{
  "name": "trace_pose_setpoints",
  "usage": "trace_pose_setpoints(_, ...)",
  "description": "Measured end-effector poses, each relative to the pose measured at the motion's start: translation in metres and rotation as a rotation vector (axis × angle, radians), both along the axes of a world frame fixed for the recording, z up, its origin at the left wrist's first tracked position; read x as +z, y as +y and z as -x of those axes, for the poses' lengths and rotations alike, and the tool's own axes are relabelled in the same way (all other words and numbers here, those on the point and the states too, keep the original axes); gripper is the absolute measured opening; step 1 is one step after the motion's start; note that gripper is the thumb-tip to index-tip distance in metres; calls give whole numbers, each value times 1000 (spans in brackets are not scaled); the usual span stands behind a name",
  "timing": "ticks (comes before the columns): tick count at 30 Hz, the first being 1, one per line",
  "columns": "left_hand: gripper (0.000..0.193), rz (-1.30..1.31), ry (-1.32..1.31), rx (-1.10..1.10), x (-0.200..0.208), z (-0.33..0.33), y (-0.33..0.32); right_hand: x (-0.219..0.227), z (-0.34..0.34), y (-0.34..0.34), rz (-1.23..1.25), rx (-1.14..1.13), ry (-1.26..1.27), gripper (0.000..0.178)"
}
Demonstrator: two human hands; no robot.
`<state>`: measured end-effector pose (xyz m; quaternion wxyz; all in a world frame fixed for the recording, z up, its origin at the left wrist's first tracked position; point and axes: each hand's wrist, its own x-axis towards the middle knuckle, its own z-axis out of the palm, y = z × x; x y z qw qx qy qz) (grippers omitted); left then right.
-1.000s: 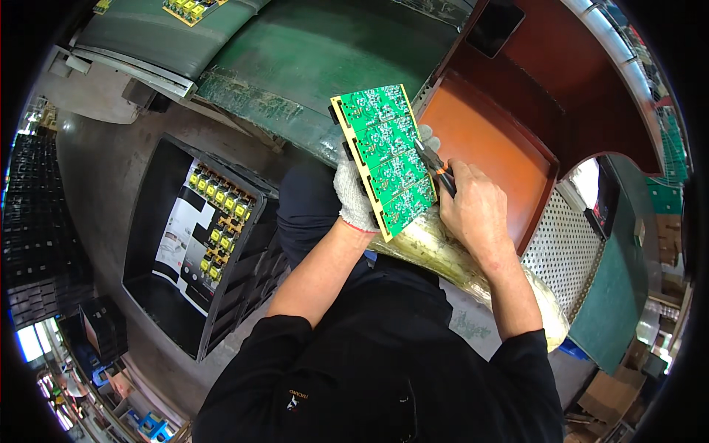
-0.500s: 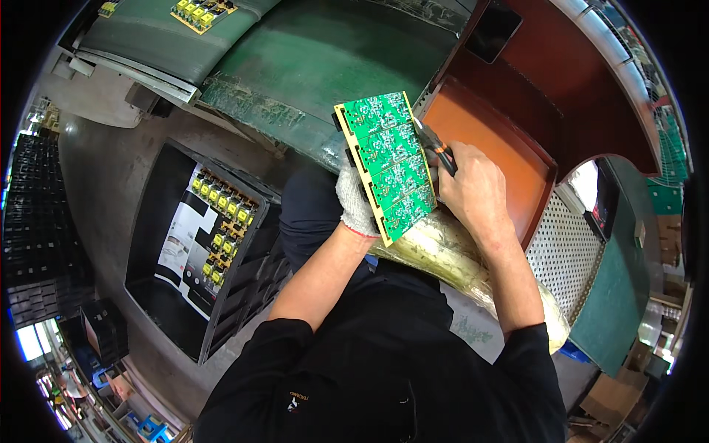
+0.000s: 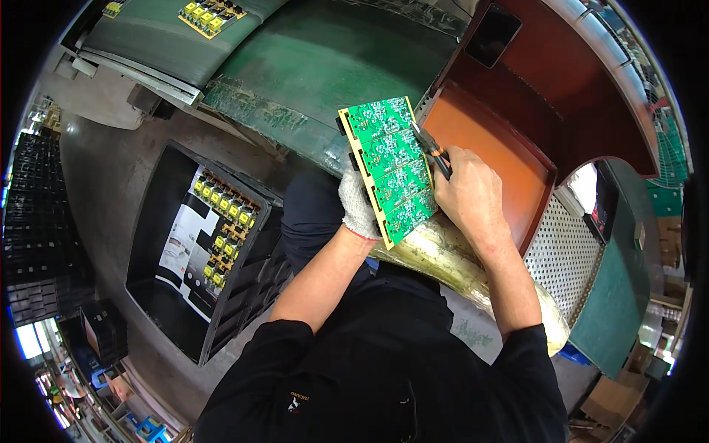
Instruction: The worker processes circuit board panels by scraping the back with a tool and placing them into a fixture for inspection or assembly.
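A green circuit board panel [image 3: 393, 168] with yellow edges is held up tilted before me, solder side showing. My left hand [image 3: 357, 204], in a white knitted glove, grips it by its left edge; the fingers behind the board are hidden. My bare right hand [image 3: 471, 190] is closed around a pair of cutters [image 3: 434, 150] with black and orange handles. Their jaws reach over the upper right part of the board; whether they touch it I cannot tell.
At left stands a black crate [image 3: 171, 303] with component-laden boards [image 3: 226, 199] inside. More boards [image 3: 212, 16] lie on the green conveyor belt [image 3: 166, 52] at upper left. An orange tray [image 3: 484, 136] and a phone [image 3: 493, 35] are at right.
The cutters have moved slightly up and left, their jaws now over the board's face rather than at its right edge. The board has shifted a little in view.
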<state>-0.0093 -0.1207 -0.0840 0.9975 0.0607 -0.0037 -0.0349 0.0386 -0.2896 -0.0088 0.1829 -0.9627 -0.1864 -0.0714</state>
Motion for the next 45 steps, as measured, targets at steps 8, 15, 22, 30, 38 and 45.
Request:
trace_pose_setpoints(8, 68, 26, -39, -32, 2, 0, 1, 3, -2, -2, 71, -10, 88, 18)
trace_pose_setpoints(15, 66, 41, -23, -10, 4, 1, 0, -2, -6, -3, -31, 29, -95, 17)
trace_pose_setpoints(22, 62, -6, -23, -10, 2, -1, 1, -5, -8, -6, 3, 6, -2, 17)
trace_pose_setpoints(30, 55, -42, 11, 61, -8, 1, 0, -2, -10, -7, 5, 16, -13, 17)
trace_pose_setpoints(38, 53, -73, 25, 93, -11, 2, 0, 6, 3, -2, 34, -15, -15, 20)
trace_pose_setpoints(45, 54, -46, 0, 71, -7, 0, -1, 7, 0, -1, 93, -35, 67, 25)
